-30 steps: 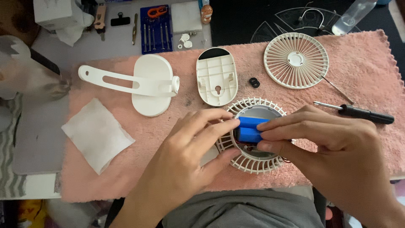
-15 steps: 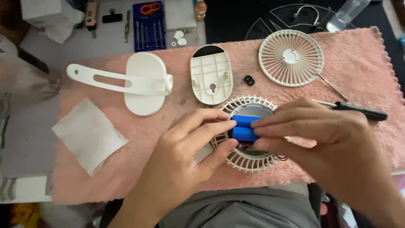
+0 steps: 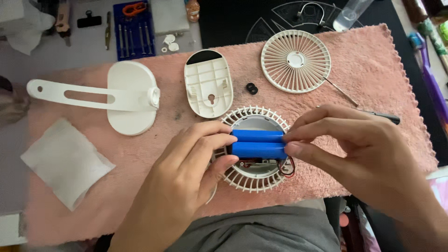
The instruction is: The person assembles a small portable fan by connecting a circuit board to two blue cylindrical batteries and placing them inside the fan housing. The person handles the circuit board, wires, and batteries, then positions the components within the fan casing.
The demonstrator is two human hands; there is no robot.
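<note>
Blue twin-cell battery pack (image 3: pixel 258 143), lying level, over round white fan housing (image 3: pixel 255 177)

Blue battery pack (image 3: pixel 258 143) now more exposed than before, both cells showing side by side, left hand (image 3: pixel 186 172) and right hand (image 3: pixel 368 158) drawn further apart at its ends

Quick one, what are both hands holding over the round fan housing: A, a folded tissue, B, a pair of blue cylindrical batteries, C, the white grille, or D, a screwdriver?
B: the left hand and right hand pinch the two ends of the blue battery pair above the fan housing.
</note>
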